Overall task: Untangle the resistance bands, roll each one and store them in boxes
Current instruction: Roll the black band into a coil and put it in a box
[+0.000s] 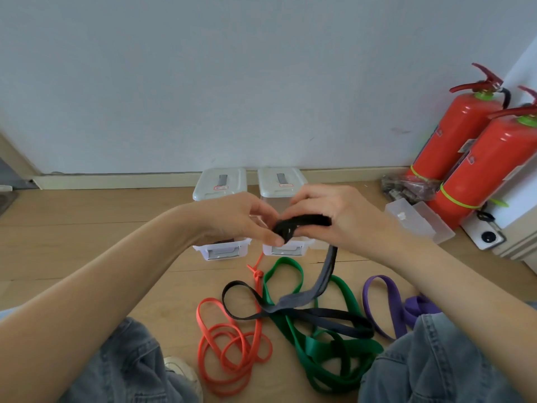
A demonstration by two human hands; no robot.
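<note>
Denim knees frame the bottom of the view, and between them the bands sprawl on the floor: red band left of the green band, purple band to its right. The black band crosses over the green one and climbs to the hands. Above the green band, the left hand pinches the small black roll between thumb and fingers, and the right hand curls round the same roll, feeding it.

The trailing black loop lies across the green and touches the red, so further winding could drag those along or snag. The roll looks loose and may spring open if either pinch slackens.

Two lidded boxes stand beyond the green band, behind the hands. Each lid carries a small red-edged label; its writing is too small to read. The extinguishers, far right of the green band, bear labels I can't make out either.
</note>
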